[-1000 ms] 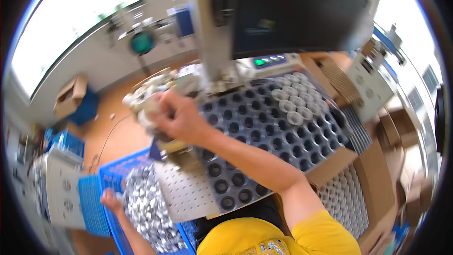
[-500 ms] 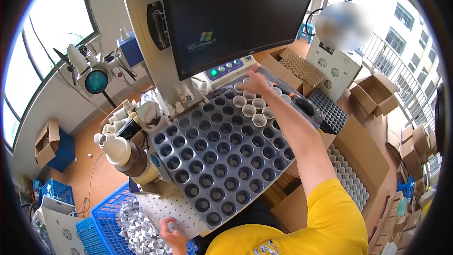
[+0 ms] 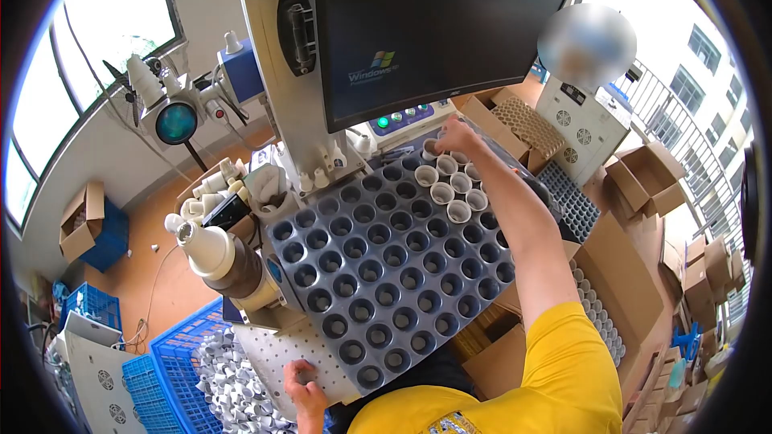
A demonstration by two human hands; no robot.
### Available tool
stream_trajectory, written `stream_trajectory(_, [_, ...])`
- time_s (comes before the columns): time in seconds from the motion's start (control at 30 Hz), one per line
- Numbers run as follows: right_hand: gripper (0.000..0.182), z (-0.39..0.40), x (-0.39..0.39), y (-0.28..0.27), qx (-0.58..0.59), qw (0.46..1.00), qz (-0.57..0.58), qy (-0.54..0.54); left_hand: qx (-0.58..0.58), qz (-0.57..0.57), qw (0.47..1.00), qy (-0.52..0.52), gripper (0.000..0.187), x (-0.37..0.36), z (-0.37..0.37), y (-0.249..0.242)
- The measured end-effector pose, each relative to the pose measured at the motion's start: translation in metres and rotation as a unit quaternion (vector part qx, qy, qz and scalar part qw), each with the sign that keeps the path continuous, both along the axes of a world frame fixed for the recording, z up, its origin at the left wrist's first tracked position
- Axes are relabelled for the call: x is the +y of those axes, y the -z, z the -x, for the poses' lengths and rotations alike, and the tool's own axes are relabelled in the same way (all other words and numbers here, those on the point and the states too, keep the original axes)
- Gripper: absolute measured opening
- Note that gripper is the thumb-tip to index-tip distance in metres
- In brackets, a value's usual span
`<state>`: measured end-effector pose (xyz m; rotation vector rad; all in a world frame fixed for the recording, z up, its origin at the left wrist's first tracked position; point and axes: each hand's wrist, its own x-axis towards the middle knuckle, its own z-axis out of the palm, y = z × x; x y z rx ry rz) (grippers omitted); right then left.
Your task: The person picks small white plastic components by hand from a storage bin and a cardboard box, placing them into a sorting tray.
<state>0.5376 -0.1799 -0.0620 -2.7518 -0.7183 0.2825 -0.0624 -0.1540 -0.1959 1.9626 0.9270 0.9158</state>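
Observation:
My right hand (image 3: pixel 461 138) reaches to the far side of the black tray (image 3: pixel 406 280), its fingers closed at the rim of a white cup (image 3: pixel 431 148). More white cups (image 3: pixel 459 210) stand in the tray's wells beside and below that hand. Many other wells hold no cup. My left hand (image 3: pixel 305 390) is over the perforated white plate (image 3: pixel 269 354), near the tray's front left corner. Its fingers are loosely curled and apart, with nothing visible between them.
A blue basket (image 3: pixel 173 354) of small white parts (image 3: pixel 233 378) is at the lower left. Behind it stands a machine with a white nozzle (image 3: pixel 211 253). The monitor (image 3: pixel 434 24) overhangs the tray's back. Open cartons (image 3: pixel 623 273) and a person (image 3: pixel 587 48) are at the right.
The view has shifted, so the tray and monitor appear farther right. My right hand's fingers have closed in at a cup by the tray's far edge. My left hand's fingers are more curled.

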Motion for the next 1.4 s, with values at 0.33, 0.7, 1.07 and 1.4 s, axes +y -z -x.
stream_trajectory(0.33, [0.053, -0.008, -0.006, 0.008, -0.124, 0.986, -0.094, -0.052, -0.004, 0.002, 1.0, 0.0, 0.028, 0.002, 0.001, -0.002])
stream_trajectory(0.7, [0.043, 0.162, -0.034, -0.004, -0.145, 0.89, -0.341, -0.268, -0.016, 0.003, 1.0, 0.008, 0.029, 0.003, 0.002, 0.005])
stream_trajectory(1.07, [0.041, 0.25, -0.098, 0.056, -0.045, 0.888, -0.314, -0.333, -0.061, 0.015, 0.998, -0.011, 0.034, 0.006, 0.017, -0.005])
stream_trajectory(1.4, [0.038, 0.248, -0.114, 0.035, -0.076, 0.911, -0.228, -0.336, -0.17, -0.145, 0.968, -0.11, 0.033, 0.095, 0.023, -0.107])
